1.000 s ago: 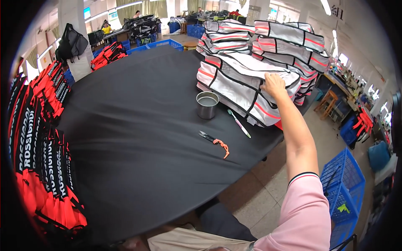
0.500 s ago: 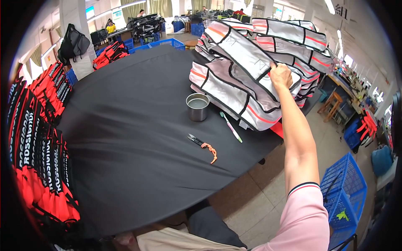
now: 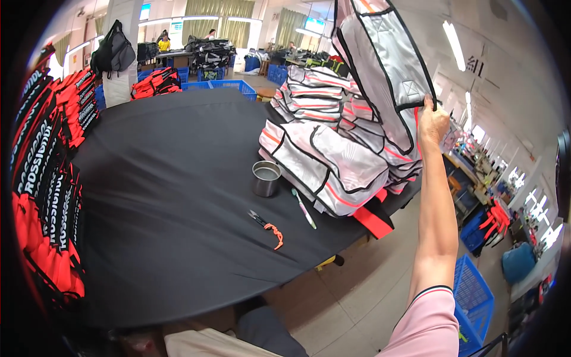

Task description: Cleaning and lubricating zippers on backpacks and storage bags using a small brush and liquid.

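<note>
My right hand (image 3: 433,126) is closed on the corner of a grey-white fabric bag piece (image 3: 389,56) with black edging, raised so that it hangs above the stack. My left hand is out of view. Below, more such bag pieces (image 3: 330,163) with coral stripes lie piled at the table's right end. A red strap (image 3: 375,221) sticks out under the nearest one. Beside the pile stand a metal cup (image 3: 266,185) and a slim white and green stick (image 3: 304,209) resembling a toothbrush. Black thread snips (image 3: 259,219) with an orange cord lie closer to me.
Black cloth covers the table (image 3: 160,196). Red and black printed pieces (image 3: 47,202) are stacked along its left side. A blue plastic crate (image 3: 473,303) stands on the floor at right. A dark backpack (image 3: 113,50) hangs on a pillar; people work far behind.
My right hand has risen, lifting the bag piece up off the pile. More of the red strap and the stacks behind now shows. The view has shifted slightly.
</note>
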Available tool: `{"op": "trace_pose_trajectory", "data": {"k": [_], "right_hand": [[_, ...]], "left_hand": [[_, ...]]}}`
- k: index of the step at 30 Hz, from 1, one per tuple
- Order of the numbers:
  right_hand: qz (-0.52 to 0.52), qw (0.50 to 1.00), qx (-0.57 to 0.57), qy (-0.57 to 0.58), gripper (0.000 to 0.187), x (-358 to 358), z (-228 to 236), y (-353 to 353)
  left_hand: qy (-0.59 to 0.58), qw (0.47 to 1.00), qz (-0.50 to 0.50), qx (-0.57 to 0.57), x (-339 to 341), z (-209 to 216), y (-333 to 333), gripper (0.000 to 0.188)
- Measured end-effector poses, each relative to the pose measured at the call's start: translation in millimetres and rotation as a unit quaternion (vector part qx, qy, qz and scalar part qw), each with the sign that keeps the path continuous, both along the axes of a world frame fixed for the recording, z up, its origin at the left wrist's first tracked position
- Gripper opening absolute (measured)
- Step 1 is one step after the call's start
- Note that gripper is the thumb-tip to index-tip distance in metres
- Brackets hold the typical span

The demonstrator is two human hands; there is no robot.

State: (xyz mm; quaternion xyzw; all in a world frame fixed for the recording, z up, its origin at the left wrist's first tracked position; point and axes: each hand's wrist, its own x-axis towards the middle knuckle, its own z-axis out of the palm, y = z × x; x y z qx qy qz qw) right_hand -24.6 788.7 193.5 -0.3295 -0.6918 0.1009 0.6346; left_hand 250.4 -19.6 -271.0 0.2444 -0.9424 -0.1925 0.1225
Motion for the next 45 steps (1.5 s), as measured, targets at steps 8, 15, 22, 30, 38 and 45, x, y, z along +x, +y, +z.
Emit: {"op": "trace_pose_trajectory", "data": {"k": [8, 15, 22, 30, 38, 45], "right_hand": [[0.188, 0.976, 0.042, 0.105, 0.052, 0.6, 59.2, -73.3], [0.409, 0.904, -0.068, 0.101, 0.051, -38.5, 27.2, -172.7], [0.498, 0.865, -0.034, 0.048, 0.052, -61.1, -51.1, -237.8], [0.495, 0.867, 0.052, -0.005, 0.039, -17.0, -108.7, -311.8], [0.492, 0.705, 0.511, -0.008, 0.043, 18.6, -122.5, -317.3], [0.461, 0.709, 0.53, 0.058, 0.035, -9.4, -115.4, -296.0]], "left_hand": [[0.134, 0.959, -0.082, 0.236, -32.0, -12.8, 25.4, 0.025], [0.088, 0.949, -0.127, 0.276, -39.0, 60.8, 68.6, 0.028], [0.246, 0.87, -0.158, 0.397, -87.5, 117.5, 78.1, 0.019], [0.26, 0.552, -0.251, 0.752, -180.3, 269.3, 26.6, 0.097], [0.228, 0.646, -0.166, 0.709, -181.0, 240.6, -21.2, 0.048], [0.256, 0.473, -0.17, 0.826, -168.9, 210.6, 8.4, 0.029]]}}
